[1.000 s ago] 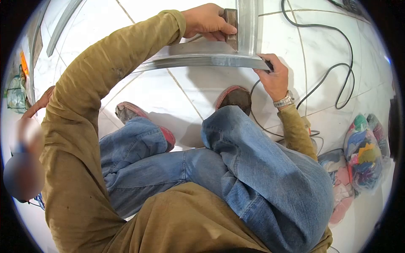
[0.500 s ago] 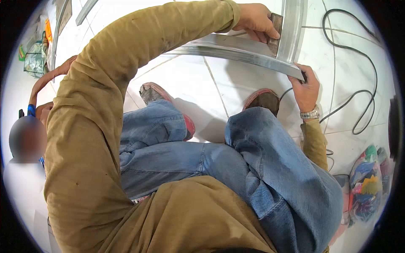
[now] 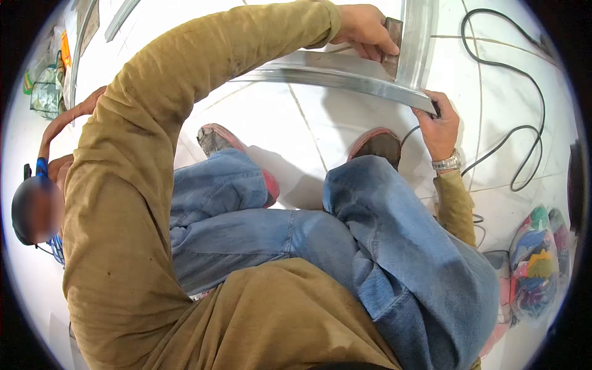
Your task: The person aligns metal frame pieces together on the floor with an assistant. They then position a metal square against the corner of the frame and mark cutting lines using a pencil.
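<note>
My left hand (image 3: 365, 32) reaches across from the left, its fingers closed on a brown rectangular block (image 3: 391, 49). That block lies against the inner side of an upright-running silver metal profile (image 3: 414, 46). A second, curved metal profile (image 3: 333, 77) runs in from the left, and the two meet at a corner near my right hand. My right hand (image 3: 441, 126), with a metal-banded watch at the wrist, grips the end of the curved profile, thumb on the near side. The block's far face is hidden by my left fingers.
White tiles (image 3: 296, 123) form the floor. A black cable (image 3: 533, 86) loops along the right. Plastic bags of colourful cloth (image 3: 533, 271) lie at lower right. Another person's arm (image 3: 65, 120) shows at left, near more metal strips (image 3: 122, 18) and a green-trimmed clear bag (image 3: 44, 92).
The whole view has shifted slightly, so my hands and the profiles appear a little further left. Both hands keep their hold. The other person's head has tilted slightly.
</note>
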Demonstrator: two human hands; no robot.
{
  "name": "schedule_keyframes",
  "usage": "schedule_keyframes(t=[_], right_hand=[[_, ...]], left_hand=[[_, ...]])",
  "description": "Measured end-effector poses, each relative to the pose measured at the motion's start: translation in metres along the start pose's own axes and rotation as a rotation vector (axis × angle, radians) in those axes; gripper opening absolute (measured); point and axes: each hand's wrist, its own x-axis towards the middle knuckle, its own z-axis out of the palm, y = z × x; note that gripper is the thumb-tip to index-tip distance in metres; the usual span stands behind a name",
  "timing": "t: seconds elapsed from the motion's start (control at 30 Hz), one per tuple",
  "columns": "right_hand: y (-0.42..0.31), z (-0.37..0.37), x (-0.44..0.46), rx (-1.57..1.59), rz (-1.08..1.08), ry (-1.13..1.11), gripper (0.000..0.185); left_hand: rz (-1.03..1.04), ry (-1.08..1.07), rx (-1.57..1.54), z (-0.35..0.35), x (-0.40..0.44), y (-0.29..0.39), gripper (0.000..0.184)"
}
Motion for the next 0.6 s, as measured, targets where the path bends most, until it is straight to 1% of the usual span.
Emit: schedule_keyframes(t=[0.13,0.2,0.27,0.33,0.4,0.6], right_hand=[[0.0008,-0.0018,0.0001,-0.058,-0.016,0.019,0.033],[-0.0024,-0.0019,-0.0009,-0.025,0.042,-0.023,0.031],[-0.0021,-0.0015,-0.0004,-0.024,0.059,-0.021,0.033],[0.0003,0.0008,0.0002,0.043,0.007,0.017,0.032],[0.0017,0.0010,-0.0005,0.041,0.007,0.018,0.032],[0.0035,-0.0008,0.0001,-0.028,0.010,0.007,0.032]], left_hand=[[0.026,-0.016,-0.030,0.0024,0.0053,-0.0039,0.024],[0.019,0.026,-0.012,0.0051,0.0048,-0.0052,0.023],[0.018,0.011,-0.056,0.0052,0.0017,-0.0045,0.022],[0.006,0.006,-0.099,0.0058,0.0018,-0.0039,0.021],[0.015,0.030,-0.049,0.0049,0.0020,-0.0046,0.021],[0.010,0.051,-0.059,0.0076,0.0016,-0.0043,0.019]])
